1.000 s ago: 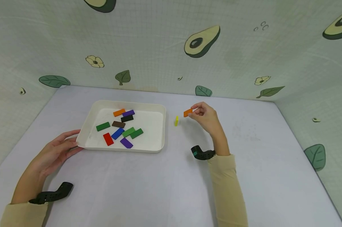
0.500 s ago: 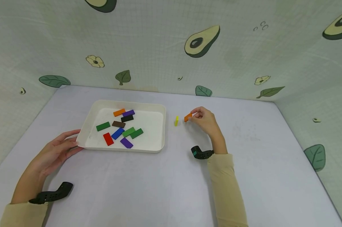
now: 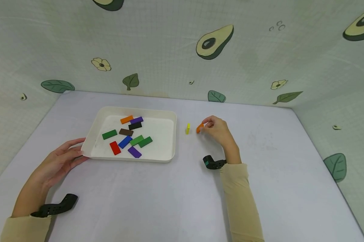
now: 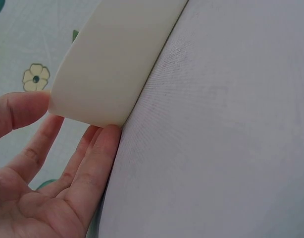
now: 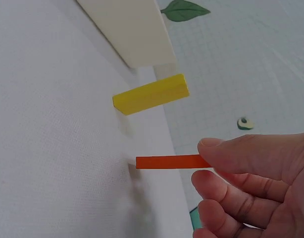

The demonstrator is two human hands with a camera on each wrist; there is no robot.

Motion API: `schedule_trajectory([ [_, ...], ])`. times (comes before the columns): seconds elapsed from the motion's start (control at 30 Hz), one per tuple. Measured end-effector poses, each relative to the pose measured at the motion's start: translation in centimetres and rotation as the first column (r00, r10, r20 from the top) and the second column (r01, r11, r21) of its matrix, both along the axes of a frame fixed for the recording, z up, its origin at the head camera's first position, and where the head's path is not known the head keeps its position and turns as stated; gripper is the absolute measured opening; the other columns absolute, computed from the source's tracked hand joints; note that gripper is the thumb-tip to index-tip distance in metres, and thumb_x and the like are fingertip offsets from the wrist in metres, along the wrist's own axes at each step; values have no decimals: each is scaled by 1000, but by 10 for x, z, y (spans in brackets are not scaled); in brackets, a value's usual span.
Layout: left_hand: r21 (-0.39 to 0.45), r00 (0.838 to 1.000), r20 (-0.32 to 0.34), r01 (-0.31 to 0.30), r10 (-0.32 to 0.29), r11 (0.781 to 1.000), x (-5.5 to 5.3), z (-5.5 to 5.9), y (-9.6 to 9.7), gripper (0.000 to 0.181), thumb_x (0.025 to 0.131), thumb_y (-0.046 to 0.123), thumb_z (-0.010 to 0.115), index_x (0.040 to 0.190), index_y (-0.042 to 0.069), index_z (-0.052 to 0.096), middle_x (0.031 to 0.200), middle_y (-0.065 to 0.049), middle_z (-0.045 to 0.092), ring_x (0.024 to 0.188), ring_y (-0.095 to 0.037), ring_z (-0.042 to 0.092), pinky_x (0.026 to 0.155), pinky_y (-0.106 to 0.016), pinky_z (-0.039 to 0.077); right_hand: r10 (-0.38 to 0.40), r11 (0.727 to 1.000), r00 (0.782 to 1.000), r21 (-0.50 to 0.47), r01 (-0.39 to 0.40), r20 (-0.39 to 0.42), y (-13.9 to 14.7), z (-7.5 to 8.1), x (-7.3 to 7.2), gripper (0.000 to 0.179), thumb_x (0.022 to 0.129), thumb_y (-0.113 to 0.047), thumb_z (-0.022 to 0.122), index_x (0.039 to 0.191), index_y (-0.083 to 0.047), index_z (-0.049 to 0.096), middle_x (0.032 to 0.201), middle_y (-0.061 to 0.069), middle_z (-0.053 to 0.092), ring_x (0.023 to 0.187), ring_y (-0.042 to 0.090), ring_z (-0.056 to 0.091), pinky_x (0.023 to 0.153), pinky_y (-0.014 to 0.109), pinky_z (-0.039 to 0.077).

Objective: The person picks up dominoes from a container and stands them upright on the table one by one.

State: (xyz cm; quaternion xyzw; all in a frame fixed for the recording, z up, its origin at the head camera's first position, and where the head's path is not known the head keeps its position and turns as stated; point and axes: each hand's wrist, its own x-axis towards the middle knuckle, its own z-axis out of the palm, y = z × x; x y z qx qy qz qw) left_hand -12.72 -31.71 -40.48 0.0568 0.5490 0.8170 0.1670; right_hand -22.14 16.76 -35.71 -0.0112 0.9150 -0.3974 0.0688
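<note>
My right hand pinches an orange domino block between thumb and fingers. The block is upright, its lower end at or just above the table; I cannot tell whether it touches. A short way to its left stands a yellow domino block on end, also visible beyond the orange one in the right wrist view. My left hand touches the near left corner of a white tray, its fingers fairly straight. In the left wrist view, the thumb meets the tray's rim and fingertips rest against the lower wall.
Inside the tray several domino blocks lie flat, among them a red one, a blue one, a black one and a brown one. A patterned cloth hangs behind the white table.
My right hand has come slightly down and nearer, lowering the orange block toward the table and turning it more edge-on beside the yellow one. The left hand and tray have stayed put.
</note>
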Motion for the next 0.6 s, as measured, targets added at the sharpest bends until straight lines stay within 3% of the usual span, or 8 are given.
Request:
schedule_trajectory([
  [0.6, 36, 1000, -7, 21, -20, 999, 0, 1, 0, 42, 96, -9, 35, 131, 11, 49, 120, 0, 61, 106, -14, 63, 90, -28, 52, 12, 998, 999, 60, -14, 34, -2, 0, -1, 31, 84, -18, 64, 112, -6, 57, 90, 7, 55, 84, 21, 50, 71, 28, 42],
])
